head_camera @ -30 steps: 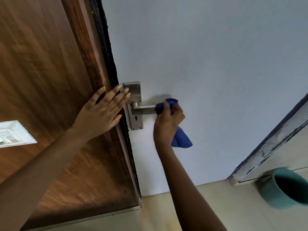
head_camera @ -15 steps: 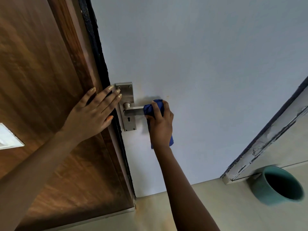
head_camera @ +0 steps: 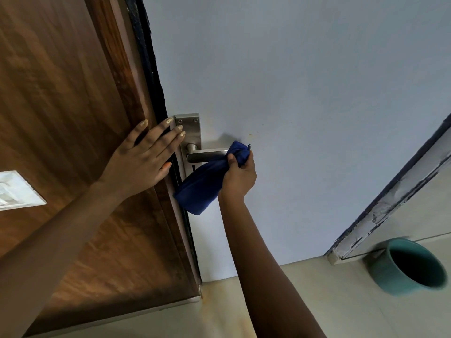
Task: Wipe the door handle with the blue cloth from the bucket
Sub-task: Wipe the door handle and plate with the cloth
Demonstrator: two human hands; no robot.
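Note:
A steel lever door handle (head_camera: 206, 156) on a steel backplate (head_camera: 190, 129) sticks out from the pale blue door (head_camera: 305, 93). My right hand (head_camera: 240, 175) grips the blue cloth (head_camera: 203, 185) around the free end of the lever; the loose part of the cloth hangs down to the left over the lower backplate. My left hand (head_camera: 144, 159) lies flat with fingers spread across the door's edge and the brown wooden panel (head_camera: 61, 118), fingertips touching the backplate. The teal bucket (head_camera: 410, 267) stands on the floor at the lower right.
A white switch plate (head_camera: 17, 191) is set in the wooden panel at the left. A chipped white door frame (head_camera: 390, 208) runs diagonally at the right, above the bucket. Beige floor (head_camera: 341, 301) spreads along the bottom.
My right hand slid with the cloth out to the lever's free end, and the loose cloth swung to the left below the handle. My left hand stayed pressed on the door edge.

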